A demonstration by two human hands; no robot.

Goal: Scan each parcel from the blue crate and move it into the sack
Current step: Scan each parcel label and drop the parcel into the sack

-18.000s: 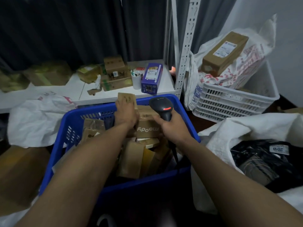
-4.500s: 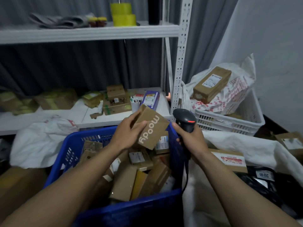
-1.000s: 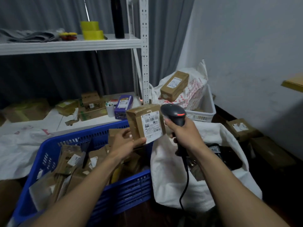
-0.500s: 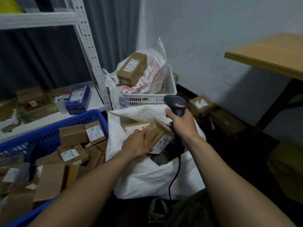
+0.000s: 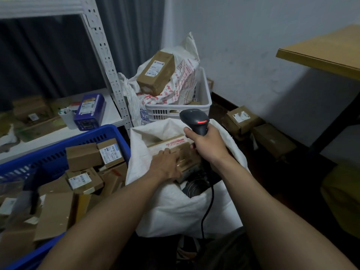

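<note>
- Blue crate (image 5: 93,133), near left: heaped with small cardboard parcels, several with their white labels facing up. These appear not yet scanned.
- White sack (image 5: 175,211), centre, just right of the crate: its mouth is open, with a red-printed box (image 5: 167,143) and dark packets inside.
- White basket (image 5: 202,106), beyond the sack: it holds a printed bag with a labelled carton on top.
- Small brown parcel (image 5: 188,159), inside the sack mouth: it lies tilted against the red-printed box.
- Left hand (image 5: 165,166): its fingers are curled together over the parcel's top; the thumb is hidden.
- Right hand (image 5: 208,145), over the sack: its fingers are wrapped round the handle of the barcode scanner (image 5: 194,121), red light showing and the head pointing away.
- Step in hand, as judged: depositing. Let the parcel settle flat on the contents before opening the fingers, so that it cannot slide off the rim.
- Scanner cable (image 5: 206,209): it hangs down the sack's front. Lift it clear when going back to the crate.
</note>
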